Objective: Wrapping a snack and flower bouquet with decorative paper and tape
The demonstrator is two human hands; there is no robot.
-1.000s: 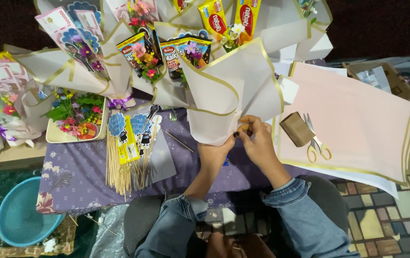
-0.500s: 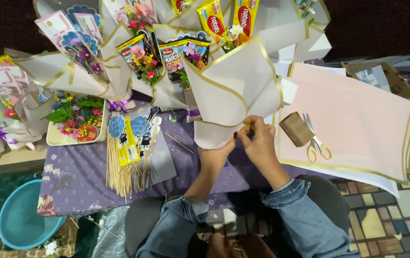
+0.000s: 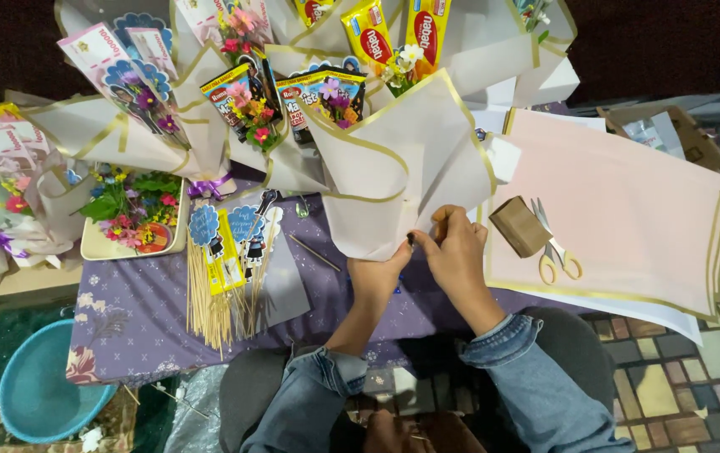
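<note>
A bouquet wrap of cream paper with gold edging [image 3: 402,168] stands in front of me on the purple cloth-covered table [image 3: 142,310]. My left hand [image 3: 381,273] pinches its lower edge from below. My right hand [image 3: 456,252] grips the same lower edge just to the right, fingers curled on the paper. A small dark object shows between the two hands; I cannot tell what it is. Snack packets and small flowers stick out of the wrap's top [image 3: 393,50].
Yellow-handled scissors [image 3: 555,252] and a brown tape block [image 3: 519,226] lie on a stack of pink sheets [image 3: 628,193] at right. Wooden skewers with paper toppers [image 3: 226,268] lie left. A tray of flowers [image 3: 129,210], more bouquets behind, a teal basin [image 3: 37,394] on the floor.
Both hands have stayed at the wrap's lower edge with only small finger shifts; the wrap has tilted slightly.
</note>
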